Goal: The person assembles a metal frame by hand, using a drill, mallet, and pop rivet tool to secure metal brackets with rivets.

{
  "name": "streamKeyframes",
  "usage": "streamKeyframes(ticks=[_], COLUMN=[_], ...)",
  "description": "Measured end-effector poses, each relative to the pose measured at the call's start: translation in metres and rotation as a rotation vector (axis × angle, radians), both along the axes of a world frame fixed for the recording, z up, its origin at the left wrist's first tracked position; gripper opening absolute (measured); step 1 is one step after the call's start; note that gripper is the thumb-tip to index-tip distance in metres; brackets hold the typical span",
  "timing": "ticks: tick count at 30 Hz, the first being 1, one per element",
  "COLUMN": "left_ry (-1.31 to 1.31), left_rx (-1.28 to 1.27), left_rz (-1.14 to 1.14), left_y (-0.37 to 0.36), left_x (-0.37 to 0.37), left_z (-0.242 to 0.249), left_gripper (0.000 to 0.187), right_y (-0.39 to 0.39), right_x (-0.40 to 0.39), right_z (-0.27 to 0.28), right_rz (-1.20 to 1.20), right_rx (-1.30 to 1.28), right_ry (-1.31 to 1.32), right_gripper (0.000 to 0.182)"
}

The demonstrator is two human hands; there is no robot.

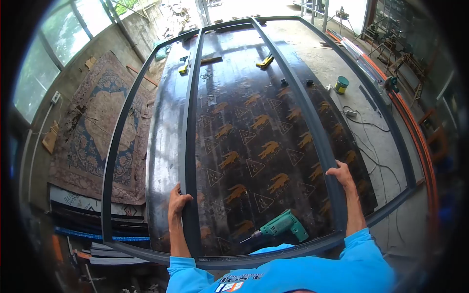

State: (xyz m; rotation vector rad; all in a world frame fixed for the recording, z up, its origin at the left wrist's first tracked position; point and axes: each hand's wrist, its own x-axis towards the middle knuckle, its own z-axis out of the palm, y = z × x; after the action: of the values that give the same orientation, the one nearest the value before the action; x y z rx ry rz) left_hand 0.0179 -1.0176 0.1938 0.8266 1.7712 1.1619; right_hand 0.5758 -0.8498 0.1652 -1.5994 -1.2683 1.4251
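A large dark grey metal frame [189, 141] with two inner bars lies over a dark, glossy board [234, 117] printed with gold animal figures and triangles. My left hand [177, 200] grips the left inner bar, its thumb against the bar and its other fingers partly hidden. On the right inner bar [307, 110], my right hand [342, 175] has its thumb on the near face, with most fingers hidden behind. Between my forearms, a green power drill [286, 225] with a long bit rests on the board near the frame's front edge.
Two yellow-and-black tools [265, 61] lie at the board's far end. To the right are a green bucket [341, 84], a cable [371, 124] on the floor and long orange bars [415, 122]. A patterned carpet [97, 132] leans at the left wall.
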Motion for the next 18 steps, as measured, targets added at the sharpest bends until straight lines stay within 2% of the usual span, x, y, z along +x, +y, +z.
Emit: streamKeyframes(ticks=[2, 4, 10, 11, 14, 16, 18], left_ry=[0.030, -0.040, -0.089, -0.126, -0.112, -0.061, -0.089], left_rx=[0.004, 0.027, 0.053, -0.014, -0.055, -0.039, 0.065], left_rz=[-0.014, -0.031, -0.064, -0.063, -0.048, -0.053, -0.048], left_y=[0.013, 0.028, 0.067, 0.071, 0.093, 0.104, 0.120], left_x=[0.038, 0.062, 0.138, 0.145, 0.163, 0.170, 0.179], left_z=[-0.002, -0.018, -0.026, -0.022, -0.016, -0.029, -0.039], left_gripper=[0.068, 0.072, 0.078, 0.074, 0.075, 0.078, 0.083], right_y=[0.006, 0.018, 0.049, 0.050, 0.073, 0.085, 0.113], right_x=[0.034, 0.073, 0.147, 0.153, 0.179, 0.199, 0.205], right_z=[0.013, 0.011, 0.031, 0.031, 0.008, -0.018, -0.018], right_rz=[0.012, 0.005, -0.035, -0.032, 0.016, 0.021, 0.028], right_rx=[-0.003, 0.055, -0.023, -0.070, -0.093, -0.057, -0.012], right_ry=[0.023, -0.090, -0.218, -0.233, -0.151, -0.157, -0.159], right_gripper=[0.083, 0.083, 0.084, 0.083, 0.082, 0.078, 0.075])
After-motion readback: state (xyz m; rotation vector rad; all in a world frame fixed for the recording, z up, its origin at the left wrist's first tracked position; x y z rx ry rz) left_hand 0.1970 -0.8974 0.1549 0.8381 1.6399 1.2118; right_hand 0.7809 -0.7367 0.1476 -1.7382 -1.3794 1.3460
